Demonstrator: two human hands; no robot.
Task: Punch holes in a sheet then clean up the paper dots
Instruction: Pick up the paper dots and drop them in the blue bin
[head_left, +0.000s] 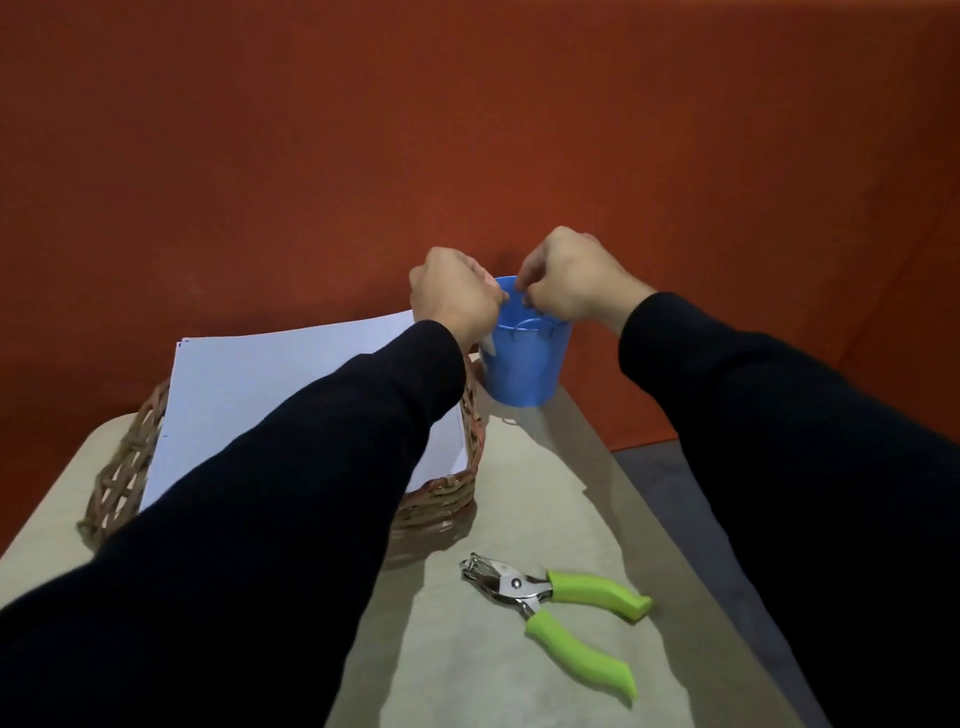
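At frame centre we see 2 hands, left hand (453, 297) and right hand (566, 279), fingers curled, pinching at the blue bucket (524, 364) rim.

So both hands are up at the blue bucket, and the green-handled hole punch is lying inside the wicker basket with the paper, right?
Not quite. The head view shows the green-handled hole punch lying on the table, in front of the wicker basket, not inside it. Both the left hand and right hand are at the blue bucket.
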